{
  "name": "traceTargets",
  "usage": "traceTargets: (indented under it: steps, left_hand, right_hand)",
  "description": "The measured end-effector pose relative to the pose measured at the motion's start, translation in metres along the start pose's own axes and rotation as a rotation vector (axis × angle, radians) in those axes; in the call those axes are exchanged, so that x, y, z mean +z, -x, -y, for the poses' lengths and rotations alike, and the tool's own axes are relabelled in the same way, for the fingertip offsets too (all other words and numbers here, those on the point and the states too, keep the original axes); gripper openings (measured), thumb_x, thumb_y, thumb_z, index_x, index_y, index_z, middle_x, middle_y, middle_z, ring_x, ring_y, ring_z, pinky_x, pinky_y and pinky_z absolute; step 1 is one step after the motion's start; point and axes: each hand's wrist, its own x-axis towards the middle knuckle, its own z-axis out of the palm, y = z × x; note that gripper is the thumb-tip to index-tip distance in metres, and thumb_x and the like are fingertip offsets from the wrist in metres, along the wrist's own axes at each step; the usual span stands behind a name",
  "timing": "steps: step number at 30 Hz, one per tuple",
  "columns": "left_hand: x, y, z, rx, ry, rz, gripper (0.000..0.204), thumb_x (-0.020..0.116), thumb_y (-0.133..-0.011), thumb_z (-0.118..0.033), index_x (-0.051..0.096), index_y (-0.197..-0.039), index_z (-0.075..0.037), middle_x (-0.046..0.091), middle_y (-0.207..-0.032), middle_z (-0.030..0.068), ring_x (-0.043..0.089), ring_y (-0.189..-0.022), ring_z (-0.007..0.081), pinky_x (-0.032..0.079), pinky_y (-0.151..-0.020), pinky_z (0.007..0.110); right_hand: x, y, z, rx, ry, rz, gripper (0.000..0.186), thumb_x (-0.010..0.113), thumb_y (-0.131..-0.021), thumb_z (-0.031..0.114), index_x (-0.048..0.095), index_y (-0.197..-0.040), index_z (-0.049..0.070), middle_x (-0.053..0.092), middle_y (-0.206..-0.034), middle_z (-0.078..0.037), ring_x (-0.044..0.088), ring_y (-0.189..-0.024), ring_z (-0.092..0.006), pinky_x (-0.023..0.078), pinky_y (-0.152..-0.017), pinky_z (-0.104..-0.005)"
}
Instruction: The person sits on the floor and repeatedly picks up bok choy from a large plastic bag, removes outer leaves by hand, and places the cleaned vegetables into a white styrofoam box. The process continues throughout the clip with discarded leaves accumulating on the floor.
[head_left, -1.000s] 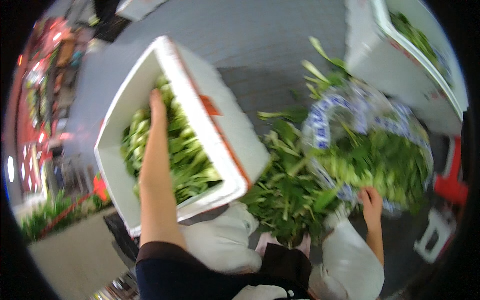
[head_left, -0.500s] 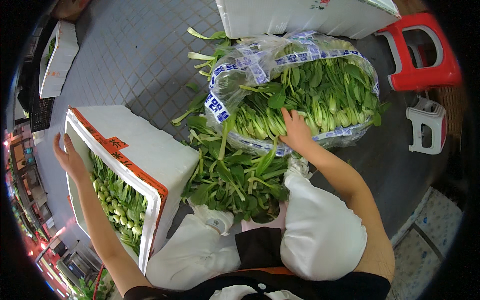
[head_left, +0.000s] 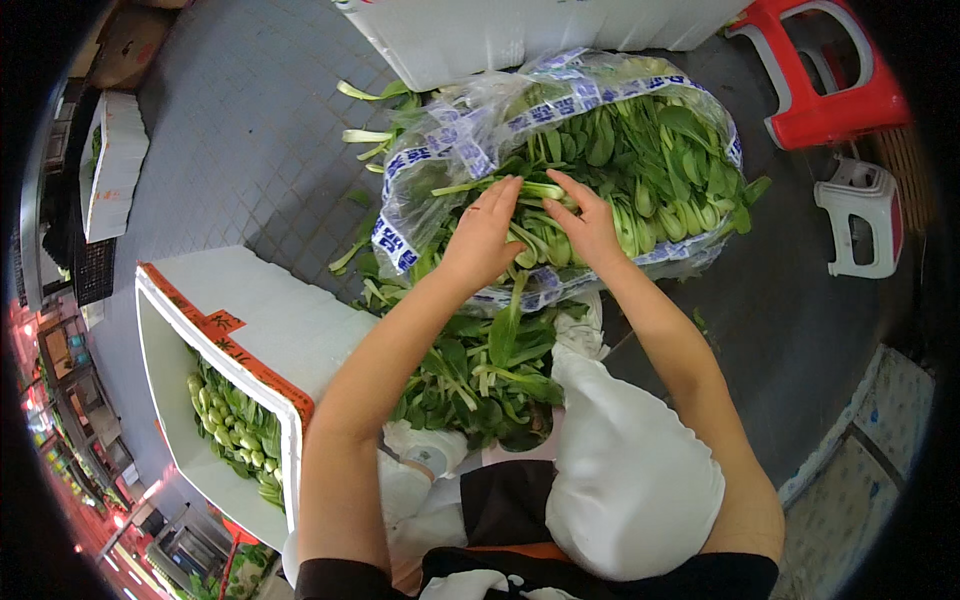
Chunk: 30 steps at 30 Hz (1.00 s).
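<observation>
A clear plastic bag (head_left: 405,200) with blue-and-white printed bands lies opened out in front of me, full of leafy green bok choy (head_left: 690,170). Over its near left part, my left hand (head_left: 484,238) is laid on the greens, thumb apart from the fingers. Close beside it, my right hand (head_left: 588,225) has finger and thumb around the pale stem end of one bok choy (head_left: 543,190). Loose leaves (head_left: 490,360) are heaped below the bag, between my knees. To the left, a white foam box (head_left: 160,330) tilts on its side with bok choy inside.
Another white foam box (head_left: 530,35) stands behind the bag. At the right are a red stool (head_left: 840,110) and a small white stool (head_left: 865,215). Stray leaves lie on the grey tiled floor (head_left: 250,130). A further white box (head_left: 115,165) sits at the far left.
My left hand has moved from the foam box on the left over to the bag. My right hand has shifted slightly up and now grips a bok choy stem.
</observation>
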Motion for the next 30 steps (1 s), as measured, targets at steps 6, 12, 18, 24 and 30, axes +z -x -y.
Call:
traceTargets:
  steps: [6, 12, 18, 24, 30]
  left_hand:
    - [0.011, -0.011, -0.006, -0.128, 0.383, 0.111, 0.073, 0.072, -0.07, -0.011, 0.033, -0.132, -0.005, 0.052, -0.117, 0.0155, 0.049, -0.112, 0.0318, 0.04, -0.092, 0.038]
    - [-0.054, 0.01, -0.019, -0.512, 1.119, 0.337, 0.055, 0.059, -0.08, -0.013, 0.038, -0.13, -0.005, 0.058, -0.097, 0.006, 0.053, -0.095, 0.0154, 0.039, -0.089, 0.029]
    - [-0.087, 0.036, -0.015, -0.687, 1.21, 0.104, 0.039, 0.065, -0.078, -0.015, 0.051, -0.112, -0.002, 0.06, -0.091, 0.0063, 0.057, -0.086, 0.0167, 0.044, -0.081, 0.03]
    - [-0.118, 0.034, 0.013, -0.666, 1.177, -0.289, 0.031, 0.063, -0.082, -0.011, 0.053, -0.109, -0.002, 0.062, -0.092, 0.0084, 0.059, -0.084, 0.0179, 0.05, -0.074, 0.032]
    - [-0.138, 0.021, 0.022, -0.63, 1.303, -0.267, 0.034, 0.065, -0.078, -0.006, 0.052, -0.109, 0.0, 0.062, -0.096, 0.0101, 0.06, -0.083, 0.0194, 0.051, -0.075, 0.033]
  right_hand:
    - [-0.02, 0.014, 0.044, 0.337, -0.589, 0.215, 0.04, 0.049, -0.093, 0.033, 0.054, -0.117, 0.002, 0.061, -0.101, -0.008, 0.061, -0.085, -0.0147, 0.052, -0.075, -0.0293]
    - [-0.017, 0.006, 0.044, 0.082, -0.174, 0.242, 0.035, 0.058, -0.088, 0.017, 0.051, -0.12, 0.004, 0.057, -0.11, -0.007, 0.056, -0.097, -0.0149, 0.047, -0.08, -0.028]
    - [0.009, 0.008, 0.045, 0.062, -0.125, 0.384, 0.043, 0.066, -0.081, 0.015, 0.051, -0.12, 0.005, 0.056, -0.112, -0.007, 0.054, -0.097, -0.015, 0.045, -0.081, -0.029]
    - [0.023, 0.001, 0.015, 0.099, 0.613, 0.317, 0.046, 0.073, -0.073, 0.024, 0.053, -0.107, 0.0, 0.059, -0.098, -0.015, 0.06, -0.084, -0.0277, 0.049, -0.074, -0.0372]
    - [0.031, 0.016, -0.022, 0.149, 0.792, 0.337, 0.041, 0.071, -0.064, 0.019, 0.055, -0.096, -0.002, 0.06, -0.091, -0.02, 0.058, -0.084, -0.0388, 0.048, -0.073, -0.0439]
